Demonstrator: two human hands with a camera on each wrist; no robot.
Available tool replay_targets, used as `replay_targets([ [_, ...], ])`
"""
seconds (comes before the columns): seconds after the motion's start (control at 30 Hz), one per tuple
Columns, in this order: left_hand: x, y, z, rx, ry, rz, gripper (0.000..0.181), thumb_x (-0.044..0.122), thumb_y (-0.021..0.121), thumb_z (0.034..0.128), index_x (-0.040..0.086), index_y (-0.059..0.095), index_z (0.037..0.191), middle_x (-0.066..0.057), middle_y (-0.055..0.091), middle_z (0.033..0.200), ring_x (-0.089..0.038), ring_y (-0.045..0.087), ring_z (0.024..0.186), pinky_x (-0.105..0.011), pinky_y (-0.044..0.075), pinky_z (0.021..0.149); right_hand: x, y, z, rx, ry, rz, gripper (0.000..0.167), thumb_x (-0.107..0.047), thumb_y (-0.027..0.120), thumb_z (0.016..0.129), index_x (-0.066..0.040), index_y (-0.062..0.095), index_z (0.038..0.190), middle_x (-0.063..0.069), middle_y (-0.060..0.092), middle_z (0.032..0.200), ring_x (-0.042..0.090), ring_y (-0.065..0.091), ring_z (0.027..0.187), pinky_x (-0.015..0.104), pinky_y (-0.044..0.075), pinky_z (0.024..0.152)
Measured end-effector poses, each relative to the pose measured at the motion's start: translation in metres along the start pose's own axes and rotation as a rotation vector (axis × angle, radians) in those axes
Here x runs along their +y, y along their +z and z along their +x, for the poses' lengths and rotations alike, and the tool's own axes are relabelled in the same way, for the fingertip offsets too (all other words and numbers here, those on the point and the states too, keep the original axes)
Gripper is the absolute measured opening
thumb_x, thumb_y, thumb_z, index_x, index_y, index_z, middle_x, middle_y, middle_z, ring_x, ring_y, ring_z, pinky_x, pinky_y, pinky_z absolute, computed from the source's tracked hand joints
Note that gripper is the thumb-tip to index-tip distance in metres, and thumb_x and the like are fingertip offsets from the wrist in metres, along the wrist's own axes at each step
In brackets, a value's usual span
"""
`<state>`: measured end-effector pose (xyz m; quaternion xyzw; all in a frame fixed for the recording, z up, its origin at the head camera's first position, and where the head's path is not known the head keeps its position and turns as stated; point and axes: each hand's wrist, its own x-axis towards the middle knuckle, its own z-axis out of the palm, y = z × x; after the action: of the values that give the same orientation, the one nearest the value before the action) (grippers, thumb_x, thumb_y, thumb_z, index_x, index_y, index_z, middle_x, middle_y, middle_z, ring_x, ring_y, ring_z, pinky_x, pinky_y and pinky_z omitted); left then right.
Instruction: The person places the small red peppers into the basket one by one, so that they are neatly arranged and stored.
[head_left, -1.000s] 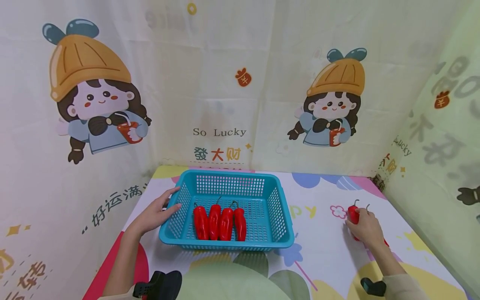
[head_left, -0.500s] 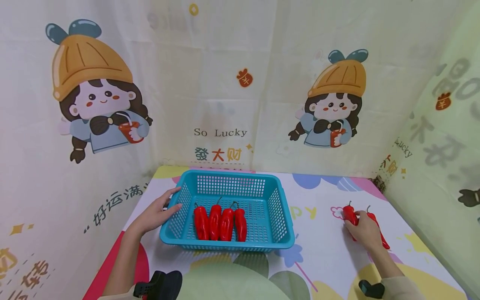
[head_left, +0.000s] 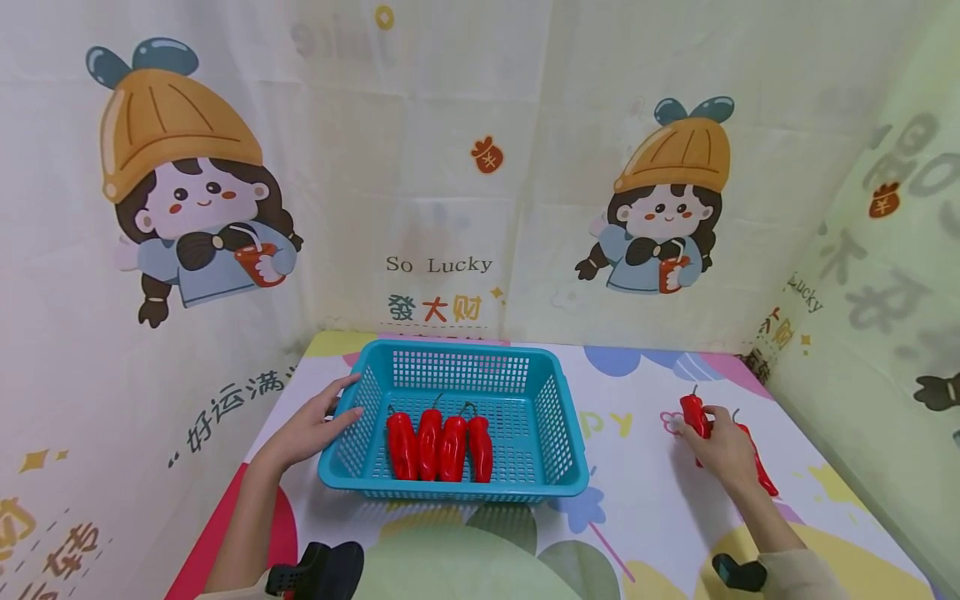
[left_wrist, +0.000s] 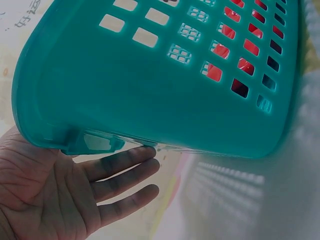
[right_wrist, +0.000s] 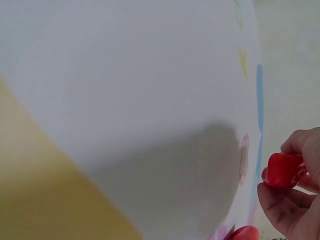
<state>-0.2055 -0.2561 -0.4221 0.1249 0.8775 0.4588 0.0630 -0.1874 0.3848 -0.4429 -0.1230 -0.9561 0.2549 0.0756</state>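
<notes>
My right hand (head_left: 727, 454) pinches a red chili pepper (head_left: 694, 414) between thumb and fingers; its stem points up and away. In the right wrist view, the pepper's rounded red end (right_wrist: 284, 170) shows between the fingertips. Just right of this hand another chili pepper (head_left: 761, 468) lies on the table. My left hand (head_left: 318, 425) rests at the left rim of a blue plastic basket (head_left: 566, 433). Seen from the left wrist, several of its fingers (left_wrist: 127, 180) lie loosely extended beside the basket wall (left_wrist: 125, 95); the thumb is hidden. Several red chili peppers (head_left: 452, 448) lie side by side in the basket.
A patterned cloth covers the table (head_left: 630, 492). Printed curtains (head_left: 450, 183) stand behind it and on both sides. The basket's far rim lies close to the back curtain.
My right hand has shifted slightly left and away with the gripped pepper, which has come off the other pepper beside it. The left hand, basket and peppers inside stay put.
</notes>
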Motion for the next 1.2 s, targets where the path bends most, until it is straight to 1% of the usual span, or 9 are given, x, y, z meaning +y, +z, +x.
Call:
replay_targets([
  [0.2, 0.0, 0.001, -0.001, 0.001, -0.003, 0.008, 0.079, 0.032, 0.066, 0.1, 0.014, 0.022, 0.163, -0.03, 0.034, 0.157, -0.057, 0.042, 0.135, -0.05, 0.062, 0.083, -0.012, 0.0, -0.003, 0.011, -0.045, 0.028, 0.077, -0.029, 0.067, 0.097, 0.004, 0.026, 0.154, 0.04, 0.05, 0.131, 0.048, 0.059, 0.102, 0.044, 0.063, 0.066],
  [0.37, 0.001, 0.003, -0.003, 0.007, -0.009, 0.014, 0.081, 0.032, 0.067, 0.0992, 0.014, 0.021, 0.164, -0.03, 0.035, 0.157, -0.057, 0.042, 0.136, -0.05, 0.062, 0.083, -0.019, 0.001, -0.004, 0.013, -0.066, 0.036, 0.079, -0.028, 0.067, 0.098, 0.0, 0.024, 0.158, 0.041, 0.05, 0.132, 0.048, 0.06, 0.101, 0.041, 0.062, 0.062],
  [0.53, 0.002, 0.003, -0.003, 0.008, -0.014, 0.014, 0.083, 0.033, 0.068, 0.0984, 0.014, 0.02, 0.164, -0.03, 0.035, 0.157, -0.057, 0.041, 0.136, -0.049, 0.062, 0.082, -0.028, 0.0, -0.005, 0.015, -0.081, 0.035, 0.082, -0.029, 0.068, 0.097, -0.002, 0.022, 0.159, 0.041, 0.049, 0.134, 0.051, 0.058, 0.107, 0.044, 0.063, 0.065],
  [0.67, 0.002, 0.001, -0.002, 0.003, -0.011, 0.006, 0.081, 0.032, 0.067, 0.0988, 0.013, 0.021, 0.163, -0.03, 0.036, 0.156, -0.057, 0.042, 0.135, -0.05, 0.062, 0.082, -0.034, 0.0, -0.006, 0.014, -0.095, 0.045, 0.084, -0.03, 0.069, 0.097, -0.003, 0.021, 0.16, 0.04, 0.05, 0.133, 0.047, 0.062, 0.101, 0.042, 0.063, 0.063],
  [0.77, 0.001, 0.001, -0.002, -0.001, -0.011, 0.004, 0.08, 0.031, 0.067, 0.099, 0.013, 0.022, 0.163, -0.031, 0.037, 0.155, -0.057, 0.043, 0.135, -0.049, 0.062, 0.082, -0.039, 0.001, -0.007, 0.022, -0.11, 0.055, 0.082, -0.028, 0.069, 0.097, -0.003, 0.022, 0.159, 0.04, 0.053, 0.131, 0.042, 0.066, 0.093, 0.039, 0.062, 0.061],
  [0.83, 0.001, 0.001, -0.002, -0.001, -0.009, 0.006, 0.08, 0.031, 0.067, 0.099, 0.012, 0.022, 0.163, -0.031, 0.038, 0.154, -0.056, 0.043, 0.134, -0.049, 0.062, 0.082, -0.042, 0.001, -0.007, 0.031, -0.12, 0.057, 0.081, -0.026, 0.069, 0.096, -0.003, 0.023, 0.159, 0.039, 0.054, 0.13, 0.041, 0.066, 0.091, 0.038, 0.061, 0.06],
  [1.07, 0.002, 0.001, -0.002, -0.001, -0.009, -0.001, 0.081, 0.031, 0.067, 0.0988, 0.013, 0.021, 0.163, -0.031, 0.037, 0.155, -0.056, 0.043, 0.134, -0.049, 0.062, 0.082, -0.056, 0.001, -0.01, 0.039, -0.156, 0.074, 0.085, -0.026, 0.071, 0.095, -0.004, 0.022, 0.16, 0.038, 0.053, 0.132, 0.049, 0.063, 0.104, 0.042, 0.063, 0.065],
  [1.2, 0.003, 0.001, -0.002, -0.002, -0.012, -0.002, 0.082, 0.031, 0.067, 0.0987, 0.013, 0.021, 0.163, -0.031, 0.036, 0.155, -0.056, 0.042, 0.135, -0.049, 0.062, 0.081, -0.064, 0.0, -0.013, 0.039, -0.182, 0.089, 0.085, -0.025, 0.071, 0.095, -0.003, 0.021, 0.16, 0.037, 0.053, 0.132, 0.049, 0.062, 0.106, 0.043, 0.063, 0.067],
])
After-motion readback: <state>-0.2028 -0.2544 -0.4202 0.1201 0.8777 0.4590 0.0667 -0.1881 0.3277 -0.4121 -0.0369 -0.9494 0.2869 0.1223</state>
